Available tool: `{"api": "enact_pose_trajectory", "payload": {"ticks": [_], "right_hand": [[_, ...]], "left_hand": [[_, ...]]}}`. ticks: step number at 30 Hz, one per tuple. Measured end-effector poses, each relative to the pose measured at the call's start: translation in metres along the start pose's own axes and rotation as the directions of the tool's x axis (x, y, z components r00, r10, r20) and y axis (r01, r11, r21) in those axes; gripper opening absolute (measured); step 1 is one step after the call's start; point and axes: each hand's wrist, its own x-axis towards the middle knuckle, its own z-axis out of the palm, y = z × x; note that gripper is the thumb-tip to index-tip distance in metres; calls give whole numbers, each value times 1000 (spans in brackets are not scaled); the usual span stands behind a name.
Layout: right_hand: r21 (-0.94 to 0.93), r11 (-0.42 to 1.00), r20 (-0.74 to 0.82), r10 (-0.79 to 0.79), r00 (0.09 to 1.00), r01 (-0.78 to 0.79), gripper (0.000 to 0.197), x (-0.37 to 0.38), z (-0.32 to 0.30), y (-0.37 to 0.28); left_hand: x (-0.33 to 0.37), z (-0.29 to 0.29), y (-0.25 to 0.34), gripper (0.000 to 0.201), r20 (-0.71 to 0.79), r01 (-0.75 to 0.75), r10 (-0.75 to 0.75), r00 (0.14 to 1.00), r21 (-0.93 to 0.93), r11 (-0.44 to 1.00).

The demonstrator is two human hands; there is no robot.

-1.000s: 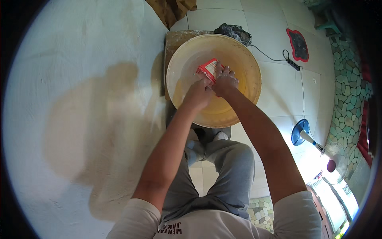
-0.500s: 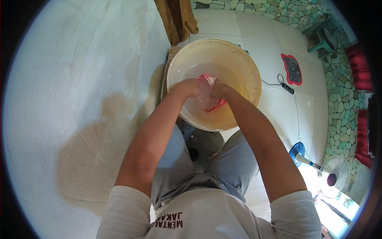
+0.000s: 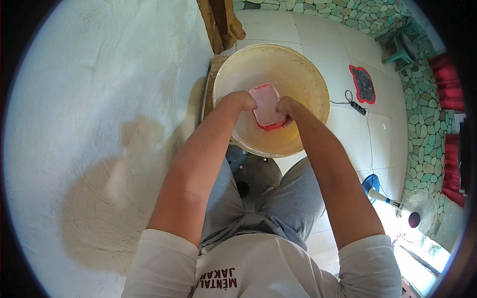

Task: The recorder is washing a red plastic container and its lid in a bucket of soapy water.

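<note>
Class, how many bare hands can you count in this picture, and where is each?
2. The bare left hand holds the left side of the red-rimmed rectangular container; the bare right hand holds its right side. Some fingers are hidden.

A home, it seems: red curtain [image 3: 446, 82] at two o'clock, floor mat [image 3: 364, 85] likewise, standing fan [image 3: 414, 219] at four.

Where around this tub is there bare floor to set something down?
Right of the tub, tile floor lies open between it, the power strip and the fan; another patch lies beyond, between brown cloth and mat. Crowded inside: left hand and right hand hold a red container.
</note>
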Motion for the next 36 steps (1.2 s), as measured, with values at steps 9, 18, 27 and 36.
{"api": "enact_pose_trajectory", "payload": {"ticks": [9, 18, 27, 36], "right_hand": [[171, 970, -30, -170, 985, 173, 30, -21, -10, -12], [231, 966, 26, -127, 992, 117, 33, -53, -18, -21], [-636, 767, -738, -572, 358, -86, 63, -129, -37, 10], [-297, 951, -766, -290, 574, 84, 81, -132, -52, 19]], "left_hand": [[2, 10, -2, 48, -48, -45, 39, 998, -142, 989], [7, 7, 1, 24, -138, -38, -33, 990, -484, 874], [24, 15, -11, 24, -132, -15, -22, 991, -270, 963], [10, 8, 4, 21, -165, -88, 39, 986, -299, 950]]}}
